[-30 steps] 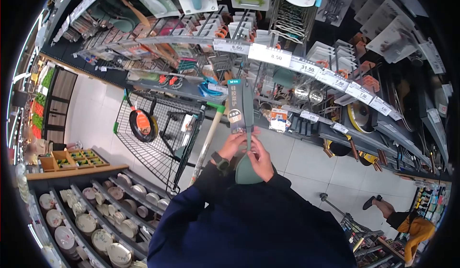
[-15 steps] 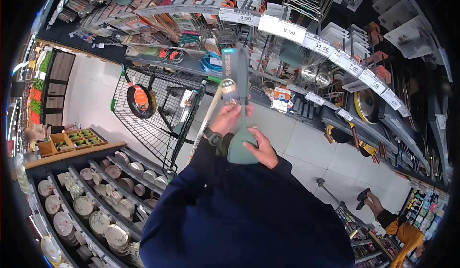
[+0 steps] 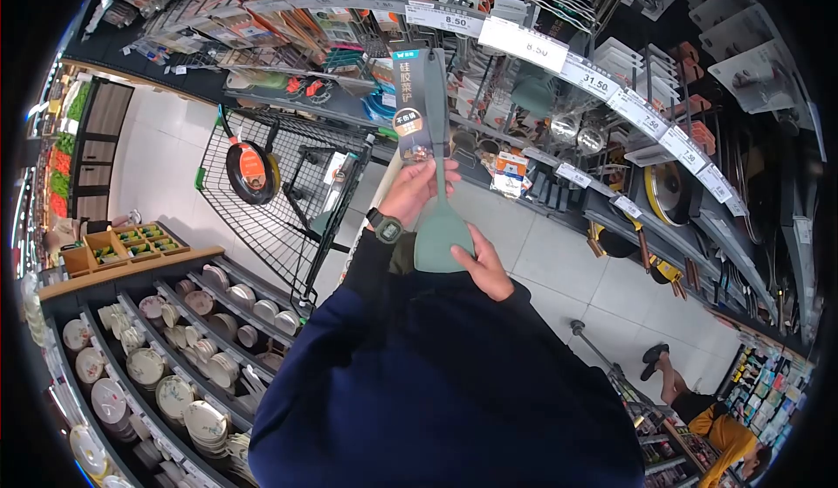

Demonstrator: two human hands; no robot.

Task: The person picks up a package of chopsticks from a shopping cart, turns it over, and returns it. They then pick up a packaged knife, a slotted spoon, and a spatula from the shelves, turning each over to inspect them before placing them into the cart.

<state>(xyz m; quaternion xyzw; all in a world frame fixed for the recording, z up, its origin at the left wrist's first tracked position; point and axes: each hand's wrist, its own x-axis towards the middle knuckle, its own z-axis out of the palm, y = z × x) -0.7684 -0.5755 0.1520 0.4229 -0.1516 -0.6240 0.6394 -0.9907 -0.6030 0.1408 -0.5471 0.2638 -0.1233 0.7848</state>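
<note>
**Head view: green spatula held up in both hands before the utensil rack**

Hidden or unclear: our own dark sleeves and torso fill the lower middle and block the floor beneath. The lens rim blacks out every corner. Small print on the spatula's card sleeve (image 3: 410, 104) is too fine to read. The right palm is out of sight behind the blade.

Spatula (image 3: 439, 226): upright, blade down and handle up, close in front of the chest, with its top reaching the rack of hanging utensils (image 3: 559, 130).

Left hand (image 3: 417, 193), with a watch (image 3: 387, 226) at the wrist: fingers curled closed around the lower handle, just under the card sleeve.

Right hand (image 3: 485, 267): closed on the blade's lower edge, thumb lying across its face and the other fingers behind.

Around: a wire shopping cart (image 3: 288, 226) stands to the left, near the left forearm, with a frying pan (image 3: 250, 172) leaning inside. Price tags (image 3: 524, 43) line the shelf rail above. Tiered plates (image 3: 166, 374) fill the lower left. Another person (image 3: 711, 414) crouches at the far lower right, well apart and partly cut off by the lens edge.
</note>
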